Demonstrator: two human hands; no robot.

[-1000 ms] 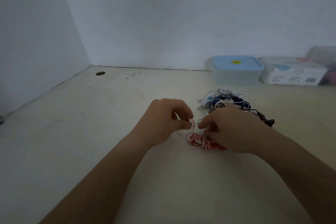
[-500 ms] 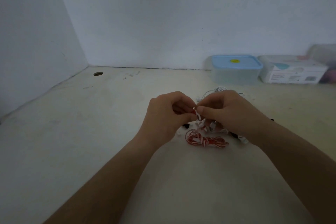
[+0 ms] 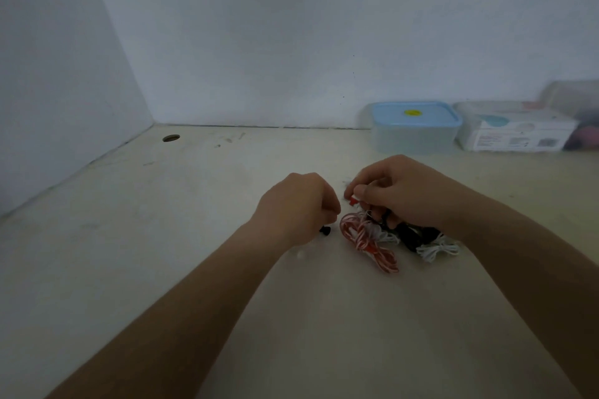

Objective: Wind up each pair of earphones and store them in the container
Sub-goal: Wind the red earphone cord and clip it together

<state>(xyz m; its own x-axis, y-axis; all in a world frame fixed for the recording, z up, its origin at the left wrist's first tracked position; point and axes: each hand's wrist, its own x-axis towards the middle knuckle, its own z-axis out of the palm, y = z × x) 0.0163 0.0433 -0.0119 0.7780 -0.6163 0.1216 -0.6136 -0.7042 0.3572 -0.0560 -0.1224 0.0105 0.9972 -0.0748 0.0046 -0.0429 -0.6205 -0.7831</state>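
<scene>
The left hand (image 3: 296, 206) has been drawn apart from the right since half a second ago; it is curled closed, and what it holds cannot be told. The red-and-white earphones (image 3: 364, 236) are now stretched further across the tabletop (image 3: 162, 236), partly lifted. A red end is pinched in the fingers (image 3: 359, 193) of the right hand (image 3: 405, 191). The blue-lidded container (image 3: 415, 126) stands closed by the wall.
</scene>
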